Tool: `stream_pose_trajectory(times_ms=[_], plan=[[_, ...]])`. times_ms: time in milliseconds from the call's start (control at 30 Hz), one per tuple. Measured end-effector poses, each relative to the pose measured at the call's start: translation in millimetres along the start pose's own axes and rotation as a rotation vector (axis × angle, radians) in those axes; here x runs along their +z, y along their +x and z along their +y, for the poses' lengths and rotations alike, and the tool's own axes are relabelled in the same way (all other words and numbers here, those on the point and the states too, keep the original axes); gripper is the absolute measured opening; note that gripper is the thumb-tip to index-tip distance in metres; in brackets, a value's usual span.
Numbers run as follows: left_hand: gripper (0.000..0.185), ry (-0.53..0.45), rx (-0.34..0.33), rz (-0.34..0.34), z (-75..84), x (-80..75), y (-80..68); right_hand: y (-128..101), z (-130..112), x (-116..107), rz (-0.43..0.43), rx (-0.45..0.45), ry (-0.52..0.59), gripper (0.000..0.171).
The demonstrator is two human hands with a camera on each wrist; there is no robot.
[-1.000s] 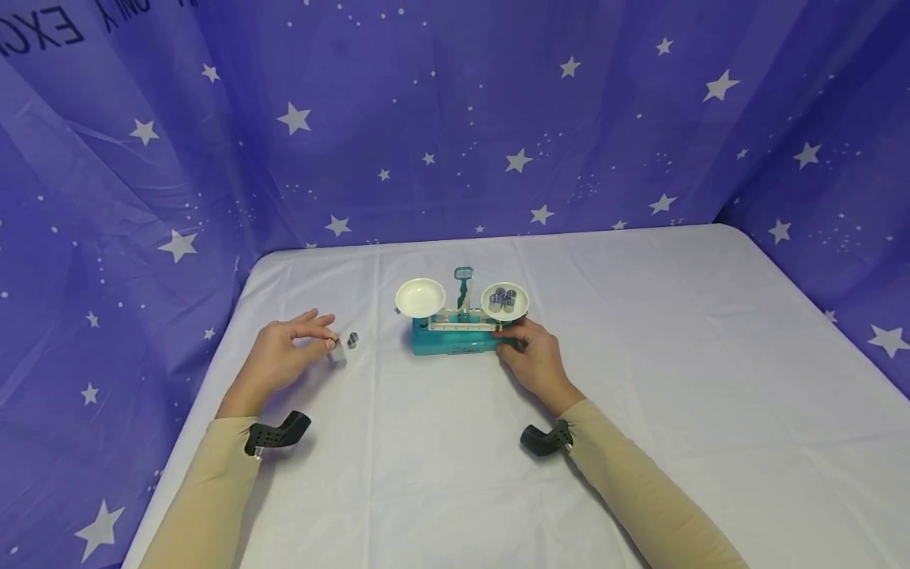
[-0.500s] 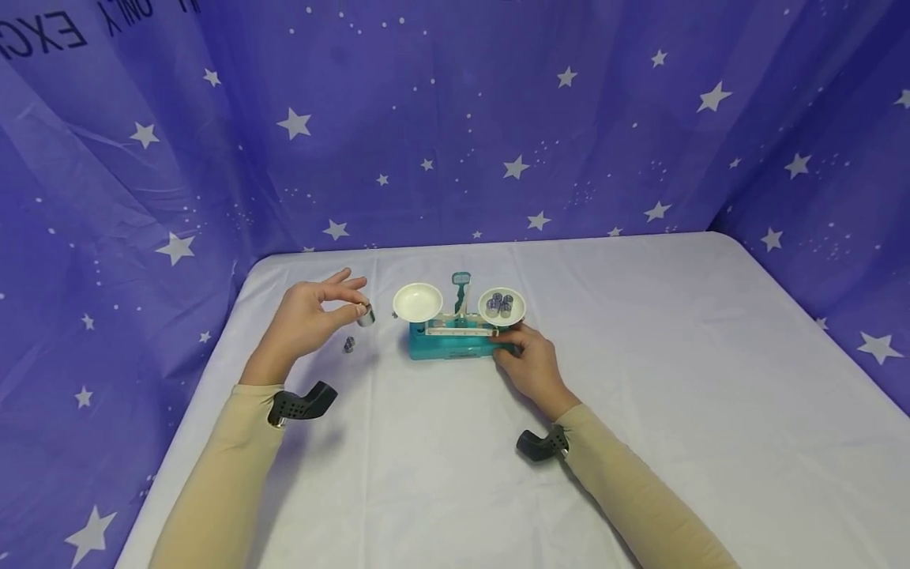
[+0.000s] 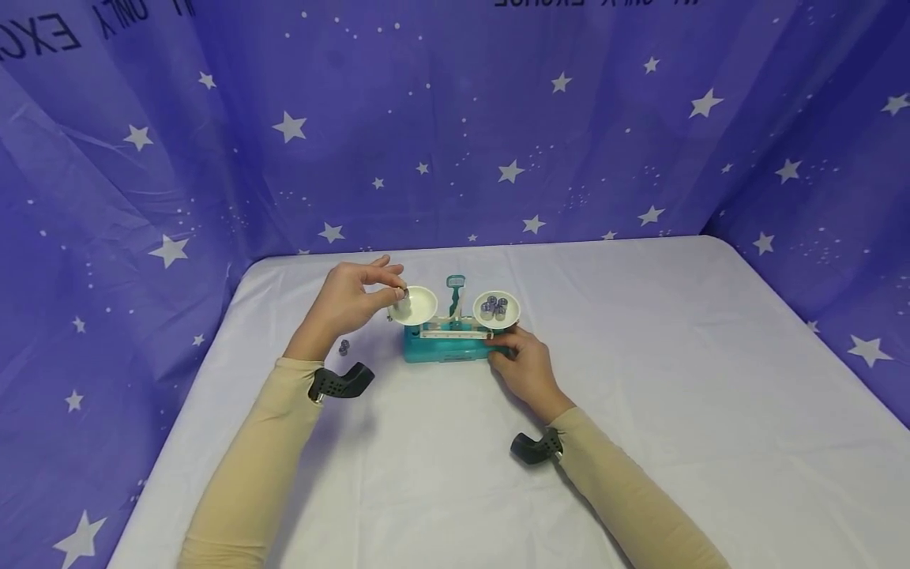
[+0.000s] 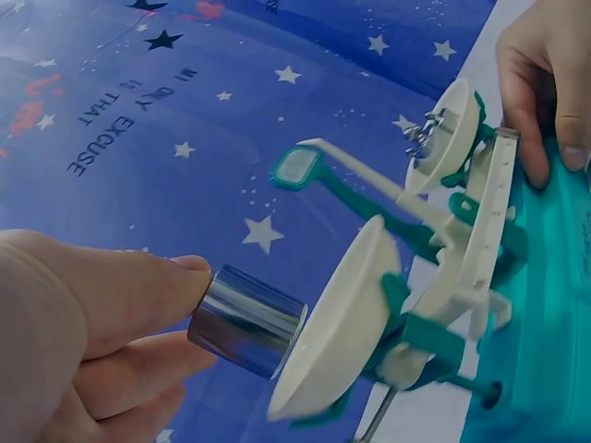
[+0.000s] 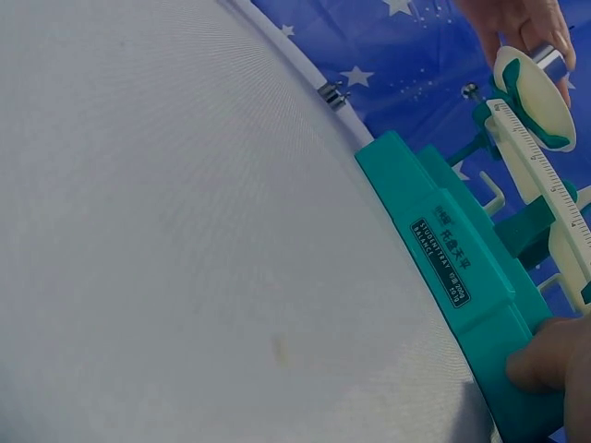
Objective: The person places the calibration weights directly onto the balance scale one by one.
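A teal balance scale (image 3: 448, 348) with two cream pans stands on the table. My left hand (image 3: 348, 300) pinches a shiny cylindrical metal weight (image 4: 247, 321) between thumb and fingers. That weight is right at the left pan (image 3: 424, 303) and overlaps its rim in the left wrist view. Several smaller metal weights (image 3: 494, 307) sit together in the right pan (image 3: 516, 315). My right hand (image 3: 530, 369) grips the right end of the scale's base, its thumb (image 5: 540, 365) on the front side.
Left of the scale, a few small metal weights (image 3: 344, 347) rest close together on the white tablecloth (image 3: 441, 458). Behind the table hangs a blue curtain (image 3: 398, 118) printed with stars. The scale's teal upright (image 3: 456, 294) rises between the pans.
My left hand has lifted the metal weight from the table beside the small weights and carried it rightward to the left pan. My right hand has stayed on the base.
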State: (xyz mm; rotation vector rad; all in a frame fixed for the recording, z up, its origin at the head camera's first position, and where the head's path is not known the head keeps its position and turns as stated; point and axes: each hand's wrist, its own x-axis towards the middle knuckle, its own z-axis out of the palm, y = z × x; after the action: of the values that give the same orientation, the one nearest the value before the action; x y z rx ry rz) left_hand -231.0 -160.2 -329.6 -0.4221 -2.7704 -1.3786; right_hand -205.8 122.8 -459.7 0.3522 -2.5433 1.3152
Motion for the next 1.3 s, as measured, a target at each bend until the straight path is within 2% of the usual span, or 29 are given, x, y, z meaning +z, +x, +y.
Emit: stream_pose_trajectory(times_ms=[167,433,867,1300], plan=[[0.017,0.015,0.022,-0.017,1.6,11.8,5.7,-1,0,-1,0.011,-0.014,0.002,0.018],[0.017,0.009,0.012,-0.039,1.9,21.0,9.9,0,0,-1,0.002,-0.008,-0.009,0.018],[0.018,0.019,0.010,-0.045,-0.6,23.0,12.2,-1,2,-1,-0.002,0.006,-0.004,0.018],[0.019,0.010,-0.042,-0.068,-2.5,22.2,14.1,0,-1,-2,-0.007,0.026,-0.013,0.019]])
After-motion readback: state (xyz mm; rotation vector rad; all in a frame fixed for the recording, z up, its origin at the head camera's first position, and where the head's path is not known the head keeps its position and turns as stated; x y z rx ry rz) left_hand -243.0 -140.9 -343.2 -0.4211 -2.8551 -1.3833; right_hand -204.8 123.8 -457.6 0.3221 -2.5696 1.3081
